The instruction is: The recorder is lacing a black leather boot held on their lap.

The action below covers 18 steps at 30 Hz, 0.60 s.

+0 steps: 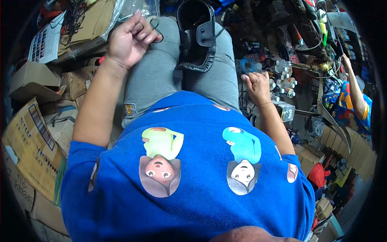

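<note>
A black leather sandal, or a similar open shoe, rests across my grey-clad thighs, with a wide riveted strap on its right side and a gathered edge at the end closest to me. My left hand is raised over my left thigh, left of the sandal. Its fingers are curled, and a thin black cord loops out from them. Off the outer side of my right thigh is my right hand, fingers bent in and apart from the sandal. Whatever it may hold is hidden or too small to make out.
Small bottles and a blue-labelled bottle stand beyond my right hand. Cardboard boxes and flattened brown sheets crowd the left. Tools and cables fill the far right, where another person's arm reaches in.
</note>
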Each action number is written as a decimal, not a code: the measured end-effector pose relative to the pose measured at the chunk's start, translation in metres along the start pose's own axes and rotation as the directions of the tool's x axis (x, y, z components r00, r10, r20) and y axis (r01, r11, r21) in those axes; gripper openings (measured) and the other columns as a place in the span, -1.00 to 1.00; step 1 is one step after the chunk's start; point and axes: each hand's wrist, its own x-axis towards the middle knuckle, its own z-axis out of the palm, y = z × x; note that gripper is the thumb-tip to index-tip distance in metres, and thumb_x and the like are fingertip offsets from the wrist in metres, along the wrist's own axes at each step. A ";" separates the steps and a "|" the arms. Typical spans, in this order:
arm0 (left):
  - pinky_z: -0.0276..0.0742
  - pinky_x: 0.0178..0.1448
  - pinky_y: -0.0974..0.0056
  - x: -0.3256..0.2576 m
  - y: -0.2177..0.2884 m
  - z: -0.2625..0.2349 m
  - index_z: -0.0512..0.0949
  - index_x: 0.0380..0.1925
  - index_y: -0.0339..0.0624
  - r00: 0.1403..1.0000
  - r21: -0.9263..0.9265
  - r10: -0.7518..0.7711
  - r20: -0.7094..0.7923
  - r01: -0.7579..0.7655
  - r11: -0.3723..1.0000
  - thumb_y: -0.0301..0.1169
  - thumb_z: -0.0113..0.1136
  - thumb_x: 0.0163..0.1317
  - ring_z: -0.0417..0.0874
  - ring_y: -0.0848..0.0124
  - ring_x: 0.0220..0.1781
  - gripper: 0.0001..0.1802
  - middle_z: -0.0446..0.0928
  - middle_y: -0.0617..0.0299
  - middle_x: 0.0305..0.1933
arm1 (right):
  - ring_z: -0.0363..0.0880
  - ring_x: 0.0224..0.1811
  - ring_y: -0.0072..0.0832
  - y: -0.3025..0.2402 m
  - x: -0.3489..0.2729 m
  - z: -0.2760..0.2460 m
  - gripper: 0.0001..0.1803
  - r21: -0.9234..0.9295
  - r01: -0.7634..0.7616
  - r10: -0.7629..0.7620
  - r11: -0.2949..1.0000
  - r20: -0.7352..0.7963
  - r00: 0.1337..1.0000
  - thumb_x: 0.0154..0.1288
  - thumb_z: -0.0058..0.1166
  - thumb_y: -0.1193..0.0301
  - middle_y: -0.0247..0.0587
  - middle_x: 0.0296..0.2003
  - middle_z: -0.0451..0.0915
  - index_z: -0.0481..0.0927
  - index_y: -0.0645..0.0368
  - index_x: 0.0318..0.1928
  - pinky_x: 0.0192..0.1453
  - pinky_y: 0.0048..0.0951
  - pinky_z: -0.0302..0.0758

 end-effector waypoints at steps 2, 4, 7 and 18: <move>0.42 -0.13 0.30 -0.001 0.011 0.007 0.34 -0.62 -0.13 0.976 0.425 0.150 -0.159 -0.070 0.903 -0.07 -0.16 0.42 0.43 0.54 -0.54 -0.51 0.43 0.23 -0.51 | 0.53 -0.21 -0.39 0.019 -0.012 0.009 -0.60 0.410 -0.448 0.323 0.795 0.339 0.884 0.34 -0.11 0.05 -0.14 -0.33 0.58 0.62 0.09 -0.29 0.00 -0.31 0.28; 0.42 -0.30 0.45 -0.002 0.038 -0.033 0.50 -0.40 -0.25 0.938 0.789 0.262 -0.227 0.019 0.615 -0.05 -0.14 0.42 0.45 0.61 -0.49 -0.53 0.54 0.18 -0.39 | 0.42 0.03 -0.47 0.031 -0.016 -0.003 -0.55 0.863 -0.396 0.333 0.315 0.291 0.897 0.30 -0.08 0.03 -0.20 -0.05 0.54 0.56 0.02 0.03 0.09 -0.33 0.28; 0.37 -0.33 0.54 0.004 0.038 -0.038 0.53 -0.08 -0.25 0.963 0.893 0.215 -0.165 0.054 0.446 -0.10 0.01 0.36 0.45 0.69 -0.41 -0.58 0.58 0.20 -0.28 | 0.37 0.13 -0.43 0.003 0.015 -0.047 -0.46 0.862 -0.279 0.449 0.424 0.067 0.891 0.28 0.00 0.06 -0.19 0.07 0.47 0.50 0.19 0.10 0.17 -0.34 0.28; 0.43 0.06 0.34 0.069 -0.043 0.046 0.37 0.00 -0.26 0.972 0.955 -0.119 0.201 -0.168 0.243 -0.32 0.42 -0.01 0.51 0.47 -0.06 -0.41 0.51 0.15 -0.12 | 0.38 -0.51 -0.40 -0.089 0.092 -0.080 -0.74 0.355 0.159 -0.286 0.921 0.340 0.896 0.17 0.12 0.35 -0.02 -0.59 0.39 0.48 0.32 -0.47 -0.37 -0.31 0.36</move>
